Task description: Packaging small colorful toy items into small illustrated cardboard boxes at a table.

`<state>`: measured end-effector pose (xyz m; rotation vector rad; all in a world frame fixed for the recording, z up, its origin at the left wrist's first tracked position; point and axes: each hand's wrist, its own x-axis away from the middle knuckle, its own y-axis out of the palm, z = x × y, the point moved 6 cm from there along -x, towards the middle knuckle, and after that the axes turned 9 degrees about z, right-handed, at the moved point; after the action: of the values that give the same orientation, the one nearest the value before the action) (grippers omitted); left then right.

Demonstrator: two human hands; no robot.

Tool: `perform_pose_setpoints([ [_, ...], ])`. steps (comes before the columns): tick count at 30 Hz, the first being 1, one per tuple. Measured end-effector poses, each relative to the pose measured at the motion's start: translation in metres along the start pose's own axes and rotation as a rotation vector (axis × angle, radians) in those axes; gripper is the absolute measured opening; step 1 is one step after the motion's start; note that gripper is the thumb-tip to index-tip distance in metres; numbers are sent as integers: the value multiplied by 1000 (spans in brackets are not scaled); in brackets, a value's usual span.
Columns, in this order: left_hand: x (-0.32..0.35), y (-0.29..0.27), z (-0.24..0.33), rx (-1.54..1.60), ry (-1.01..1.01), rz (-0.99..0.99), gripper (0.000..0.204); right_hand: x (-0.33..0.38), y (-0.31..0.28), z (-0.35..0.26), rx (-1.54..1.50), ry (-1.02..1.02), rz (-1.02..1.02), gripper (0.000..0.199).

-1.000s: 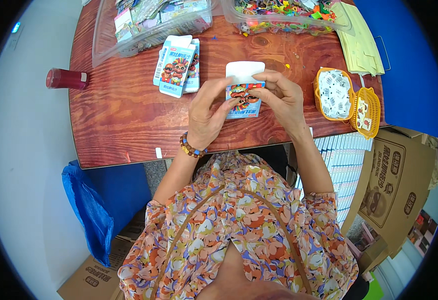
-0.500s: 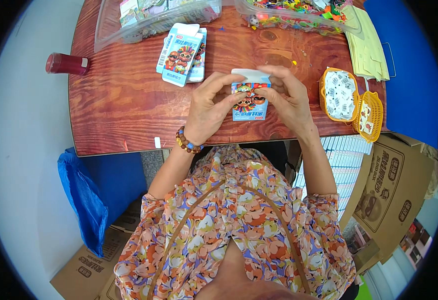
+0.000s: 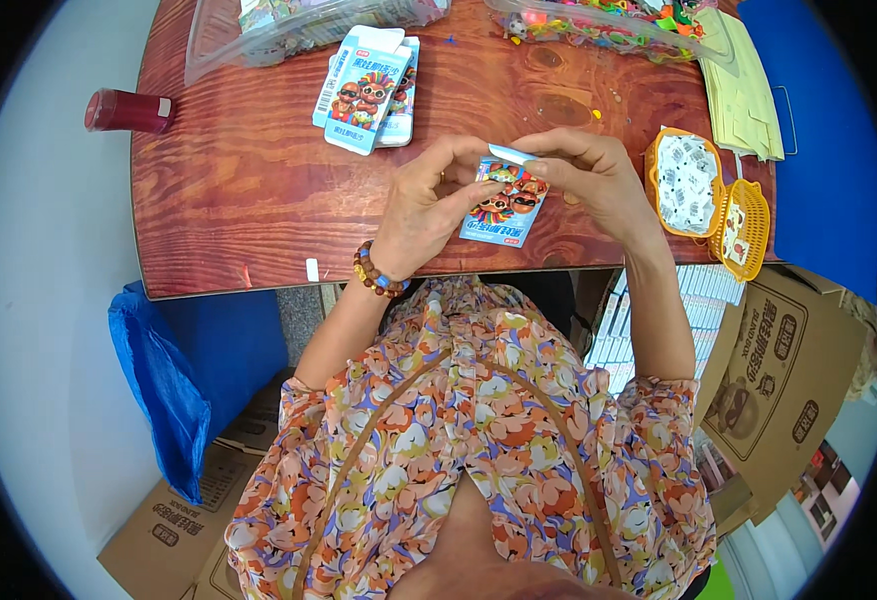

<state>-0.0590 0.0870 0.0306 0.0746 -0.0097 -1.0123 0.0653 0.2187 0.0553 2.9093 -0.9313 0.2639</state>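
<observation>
Between my hands is a small light-blue printed cardboard box [image 3: 502,215], held just above the near part of the wooden table. My left hand [image 3: 429,195] grips its left side, thumb on the printed front. With thumb and fingers, my right hand [image 3: 589,175] pinches the white-edged flap at the box's far end, which is bent over. Whatever is inside the box is hidden. Farther left, a few flattened boxes [image 3: 367,95] of the same print lie stacked on the table.
A clear bin [image 3: 309,48] of packets and another [image 3: 609,40] of colourful trinkets stand at the back. To the right are yellow paper sheets [image 3: 744,110] and an orange basket [image 3: 719,235] with white packets. A red jar [image 3: 129,111] lies at the left edge of the wooden table [image 3: 219,200].
The flap, upright before, is now folded partly over by my right hand. The box has tilted slightly, and my right thumb has moved from the box front up to the flap.
</observation>
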Motion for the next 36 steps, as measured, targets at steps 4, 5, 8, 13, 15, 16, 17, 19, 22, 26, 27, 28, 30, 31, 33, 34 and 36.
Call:
perform_pose_setpoints([
  [4, -3, 2, -4, 48, -40, -40, 41, -1, -1, -4, 132, 7, 11, 19],
  [5, -3, 2, -5, 34, -47, -49, 44, -1, -1, -1, 131, 10, 10, 19],
  [8, -3, 2, -9, 34, -64, -37, 47, -1, -1, 2, 206, -75, 26, 20],
  [13, -1, 3, -16, -5, -70, -14, 48, 2, 2, -6, 469, -155, 16, 22],
  [15, -1, 6, -19, -48, -57, -13, 49, 5, 5, -14, 525, -211, 1, 22],
  [16, -1, 7, -19, -50, -58, -12, 49, 6, 8, -18, 580, -270, -15, 21],
  [17, -1, 7, -19, -55, -59, -10, 50, 6, 7, -18, 578, -268, -16, 21],
  [19, 0, 7, -21, -47, -65, -11, 50, 6, 10, -22, 666, -413, -56, 20],
  [22, 0, 7, -20, -63, -65, -29, 52, 3, 5, -7, 646, -276, -22, 19],
  [26, -3, 5, -20, -113, -52, -48, 53, 4, 4, -3, 650, -329, -27, 18],
  [27, -2, 6, -20, -114, -54, -48, 53, 6, 6, -6, 680, -406, -22, 18],
  [28, -2, 7, -18, -156, -45, -43, 52, 9, 8, -10, 709, -484, -17, 18],
  [30, -1, 9, -19, -197, -37, -37, 51, 12, 9, -11, 751, -507, -14, 18],
  [31, 0, 9, -21, -173, -34, -30, 50, 13, 10, -12, 794, -531, -11, 19],
  [33, 1, 9, -24, -150, -31, -20, 48, 17, 11, -14, 795, -523, -5, 20],
  [34, 2, 9, -25, -115, -50, -4, 47, 20, 11, -15, 796, -515, 2, 22],
  [36, 3, 10, -27, -79, -70, 9, 46, 28, 17, -15, 860, -547, 52, 24],
])
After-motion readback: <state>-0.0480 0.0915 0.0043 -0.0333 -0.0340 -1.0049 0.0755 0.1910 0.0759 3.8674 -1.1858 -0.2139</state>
